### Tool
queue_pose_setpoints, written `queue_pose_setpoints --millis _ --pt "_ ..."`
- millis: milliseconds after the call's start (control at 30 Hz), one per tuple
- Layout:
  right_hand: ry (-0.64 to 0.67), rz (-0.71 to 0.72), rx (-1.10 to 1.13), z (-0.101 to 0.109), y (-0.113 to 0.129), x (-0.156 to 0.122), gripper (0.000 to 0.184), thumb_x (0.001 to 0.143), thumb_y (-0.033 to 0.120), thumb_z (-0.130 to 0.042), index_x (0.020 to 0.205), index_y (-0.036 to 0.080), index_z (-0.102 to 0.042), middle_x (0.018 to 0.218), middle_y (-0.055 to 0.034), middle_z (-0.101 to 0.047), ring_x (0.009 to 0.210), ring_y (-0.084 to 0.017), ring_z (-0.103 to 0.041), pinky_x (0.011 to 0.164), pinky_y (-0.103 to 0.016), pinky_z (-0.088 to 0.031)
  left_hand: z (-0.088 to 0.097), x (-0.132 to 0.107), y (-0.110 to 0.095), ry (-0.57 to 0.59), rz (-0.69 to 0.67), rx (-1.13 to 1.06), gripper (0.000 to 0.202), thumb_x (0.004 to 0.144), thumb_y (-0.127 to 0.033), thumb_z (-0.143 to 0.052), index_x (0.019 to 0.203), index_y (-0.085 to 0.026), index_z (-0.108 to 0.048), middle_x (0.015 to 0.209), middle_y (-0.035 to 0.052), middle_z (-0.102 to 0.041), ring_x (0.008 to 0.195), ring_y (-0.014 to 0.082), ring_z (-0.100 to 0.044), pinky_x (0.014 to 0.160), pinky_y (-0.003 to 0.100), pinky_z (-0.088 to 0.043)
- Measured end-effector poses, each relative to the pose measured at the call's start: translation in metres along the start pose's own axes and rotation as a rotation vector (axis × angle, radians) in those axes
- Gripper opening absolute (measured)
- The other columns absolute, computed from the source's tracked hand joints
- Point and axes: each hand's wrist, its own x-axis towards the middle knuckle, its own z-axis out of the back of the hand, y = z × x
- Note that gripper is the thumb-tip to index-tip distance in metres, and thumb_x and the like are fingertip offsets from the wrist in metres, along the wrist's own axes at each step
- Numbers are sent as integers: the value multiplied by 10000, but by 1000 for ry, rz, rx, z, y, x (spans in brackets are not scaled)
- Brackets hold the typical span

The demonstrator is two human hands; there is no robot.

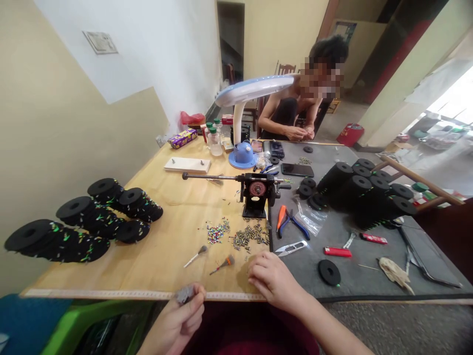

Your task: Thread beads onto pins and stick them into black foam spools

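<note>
Just over the table's front edge, my left hand [185,310] is closed, with a small soft-looking grey lump [184,294] pinched between thumb and fingers. My right hand [271,278] rests at the front of the wooden table, its fingers curled together; whatever is under the fingertips is hidden. Beyond it lie a pile of small metal cylinders [246,236] and a heap of coloured beads [218,232]. Two thin sticks with dark heads, one white [195,256] and one orange-tipped [222,264], lie between the hands. A black hand-cranked winder [255,195] stands behind the piles.
Stacked black foam spools stand at the left [70,231] and right [364,187]. Blue-handled pliers [293,224], thread snips [291,248] and a loose foam spool [328,272] lie on the grey mat [354,286]. A blue lamp [243,155] stands farther back; another person [291,111] sits opposite.
</note>
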Motion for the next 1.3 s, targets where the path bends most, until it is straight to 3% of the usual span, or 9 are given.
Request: queue_pose_setpoints --millis 233,467,600,700,800,900,1000,1100,1300 --pt "-118 -89 -69 -17 -6 -9 169 887 166 -526 969 226 -661 1029 -57 -708 929 -212 -578 824 -330 -471 -12 10 -20 -152 -334 619 347 663 -489 -713 654 -157 -614 616 -16 -522 619 137 -479 594 222 -395" --pt "-307 -468 372 6 16 -8 216 894 269 -500 1004 198 -672 960 -104 -729 857 -238 -672 734 -336 -525 -33 6 -42 -122 -426 784 262 711 -427 -660 682 -167 -638 593 -15 -551 576 147 -496 575 236 -408" --pt "-198 -389 772 0 44 13 379 880 287 -529 1254 226 -524 1158 -113 -648 1004 -229 -630 615 -257 -519 -43 1 -48 -85 -461 807 226 723 -394 -656 691 -171 -653 589 -8 -586 555 146 -519 552 231 -416" --pt "-70 -361 941 -16 52 28 362 872 294 -535 1219 193 -507 916 -64 -690 809 -172 -646 625 -251 -495 -44 1 -50 -78 -482 798 220 736 -389 -640 708 -172 -656 635 11 -635 608 168 -574 601 243 -451" --pt "-57 -417 884 -32 48 36 149 849 298 -552 899 164 -595 612 29 -593 554 -108 -535 566 -224 -424 -38 6 -49 -115 -492 822 229 734 -400 -633 714 -173 -654 647 17 -649 615 176 -586 601 248 -461" --pt "-137 -455 779 -39 39 36 211 790 314 -619 657 169 -544 543 55 -501 520 -86 -447 528 -210 -351 -21 13 -51 -198 -545 871 242 730 -418 -627 757 -179 -654 686 25 -674 636 188 -608 610 253 -469" --pt "-195 -618 980 -43 34 33 315 751 446 -653 659 182 -507 484 78 -458 438 -72 -385 444 -193 -302 6 22 -57 -406 -593 1040 290 744 -455 -596 847 -189 -647 715 35 -690 641 205 -626 605 265 -465" --pt "-261 -760 1232 -43 34 28 396 690 537 -695 712 182 -522 547 35 -583 436 -81 -439 398 -174 -312 32 29 -66 -566 -545 1378 291 783 -443 -533 901 -198 -638 714 49 -684 642 239 -629 583 295 -447" --pt "-461 -790 1439 -43 40 22 338 641 438 -790 707 162 -607 819 -57 -687 681 -137 -588 444 -164 -408 35 24 -72 -566 -792 1476 316 775 -348 -547 1024 -178 -639 1085 150 -664 1031 337 -574 913 438 -411"
